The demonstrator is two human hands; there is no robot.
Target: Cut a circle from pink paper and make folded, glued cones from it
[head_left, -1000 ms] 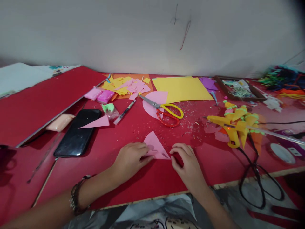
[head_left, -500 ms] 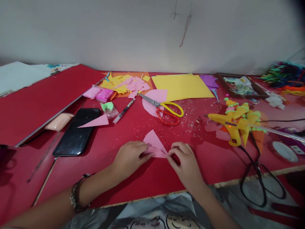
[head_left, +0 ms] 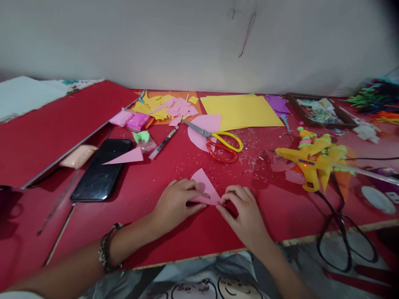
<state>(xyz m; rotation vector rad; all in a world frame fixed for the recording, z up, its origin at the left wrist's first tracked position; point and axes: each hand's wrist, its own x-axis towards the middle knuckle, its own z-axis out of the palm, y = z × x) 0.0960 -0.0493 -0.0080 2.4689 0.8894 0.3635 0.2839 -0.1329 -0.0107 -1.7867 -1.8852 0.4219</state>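
Between my two hands lies a pink paper piece (head_left: pixel 204 182), pointed at the top, with its near edge curling up. My left hand (head_left: pixel 177 199) is closed on the left part of that near edge, fingers over it and thumb below. My right hand (head_left: pixel 241 214) pinches the right corner between thumb and fingertips. Just beyond are scissors (head_left: pixel 215 137) with one yellow and one red handle, lying on a rounded pink paper cutout (head_left: pixel 198 122). A narrow pink paper triangle (head_left: pixel 129 156) rests partly on a black phone (head_left: pixel 102 170) to the left.
Yellow sheets (head_left: pixel 243 112) and pink and yellow scraps (head_left: pixel 177 109) lie along the back. At right are a yellow glue gun (head_left: pixel 308 164) with a looping black cord, and a brown tray (head_left: pixel 322 112) of bits. A pen (head_left: pixel 164 142) and a raised red board (head_left: pixel 71 124) are at left.
The left side of the paper's near edge has curled further over as my left hand moved slightly right. My right hand keeps its pinch at the corner. The whole view has shifted a little.
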